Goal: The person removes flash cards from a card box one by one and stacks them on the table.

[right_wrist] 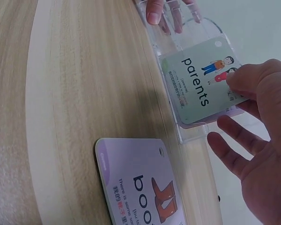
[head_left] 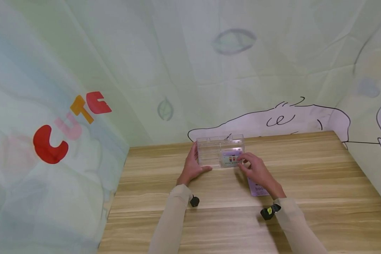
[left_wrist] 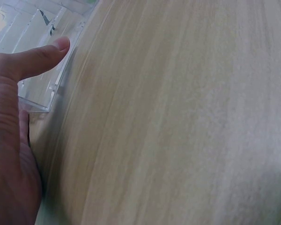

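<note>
A clear plastic box (head_left: 209, 152) with compartments stands near the table's back edge. My left hand (head_left: 192, 167) grips its left end, the thumb lying along the front; in the left wrist view the thumb (left_wrist: 42, 58) crosses the box's front edge. My right hand (head_left: 257, 171) pinches a green flashcard (right_wrist: 199, 79) marked "parents" between thumb and fingers, inside the right compartment. Behind that card a purple card edge (right_wrist: 232, 111) shows. A purple stack of flashcards (right_wrist: 140, 183), the top one picturing boots, lies on the table below my right hand.
The wood-grain table (head_left: 222, 225) meets a printed cloth backdrop (head_left: 177, 70) behind and at both sides. Black wrist devices sit on both wrists, the right one (head_left: 268, 212) just in front of the purple stack.
</note>
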Tool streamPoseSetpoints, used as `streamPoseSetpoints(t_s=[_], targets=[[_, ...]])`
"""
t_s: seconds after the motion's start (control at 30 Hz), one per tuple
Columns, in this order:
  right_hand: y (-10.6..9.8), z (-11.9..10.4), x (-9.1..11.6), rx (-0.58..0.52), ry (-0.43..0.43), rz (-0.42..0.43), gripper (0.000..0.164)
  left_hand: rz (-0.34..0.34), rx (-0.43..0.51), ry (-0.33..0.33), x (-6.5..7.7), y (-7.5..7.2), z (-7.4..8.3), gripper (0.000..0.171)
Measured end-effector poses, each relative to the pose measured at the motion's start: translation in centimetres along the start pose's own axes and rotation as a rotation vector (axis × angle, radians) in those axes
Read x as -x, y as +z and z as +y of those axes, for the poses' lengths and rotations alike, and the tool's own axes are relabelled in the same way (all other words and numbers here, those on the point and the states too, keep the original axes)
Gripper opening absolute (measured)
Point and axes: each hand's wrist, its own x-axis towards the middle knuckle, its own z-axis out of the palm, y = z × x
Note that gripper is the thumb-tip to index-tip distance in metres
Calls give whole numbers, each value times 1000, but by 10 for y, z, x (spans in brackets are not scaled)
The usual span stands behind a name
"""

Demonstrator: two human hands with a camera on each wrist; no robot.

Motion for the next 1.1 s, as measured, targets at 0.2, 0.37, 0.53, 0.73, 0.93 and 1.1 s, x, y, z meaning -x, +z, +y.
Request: streamPoseSetpoints(t_s=[0.2,0.37,0.53,0.73,0.93,1.1], targets=[[0,-1,-1,11,-16,39,22,0,3,-6,0,0,1,134],[-3,-5,-1,22,-44,90,26,-1,-2,-8,0,0,1,134],[-8,-8,-1,12,-47,106,30,-1,-3,-12,-1,0,-1,135],[-13,-7,0,-21,-44,114,32,0,-3,-10,-2,0,-2,136],[-18,-8,4,-18,-26,106,34,0,4,-4,-2,0,-3,137],[-25,-10,8,9,-4,98,33,2,11,6,-2,0,-2,136]])
